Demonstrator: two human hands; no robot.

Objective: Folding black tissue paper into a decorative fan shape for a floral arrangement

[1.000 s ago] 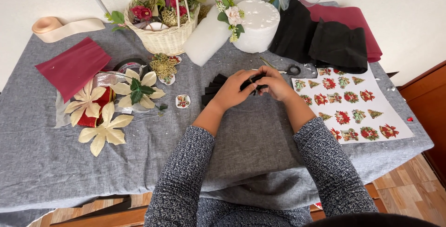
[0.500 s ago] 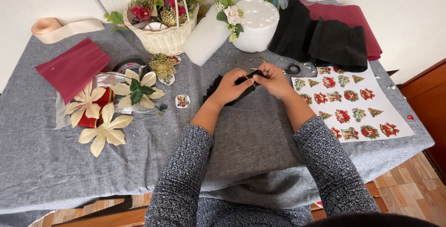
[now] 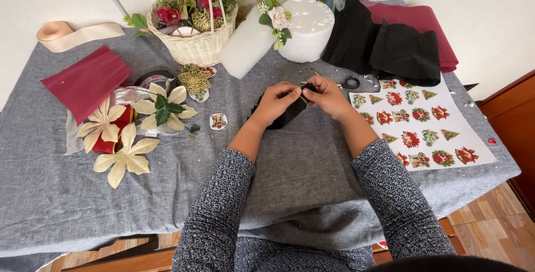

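Head camera looked down on a table draped in grey cloth (image 3: pixel 83 205). At the far edge stood a wicker basket (image 3: pixel 192 41) filled with flowers, and beside it a white foam cylinder (image 3: pixel 309 30) bearing a small flower sprig. Folded black fabric (image 3: pixel 401 55) lay over dark red fabric (image 3: pixel 426 24) at the far right, with scissors (image 3: pixel 348 82) just in front. A white sheet of festive stickers (image 3: pixel 423 121) lay right of the hands. On the left lay a dark red folded cloth (image 3: pixel 86 80) and cream fabric poinsettias (image 3: pixel 125 158). Nothing stood between the camera and the hands. The left hand (image 3: pixel 276 102) and right hand (image 3: pixel 329 96) met above the table's middle, fingers pinching a black ribbon piece (image 3: pixel 290 113). It looked dark, soft and bunched, its loose part hanging under the left hand.
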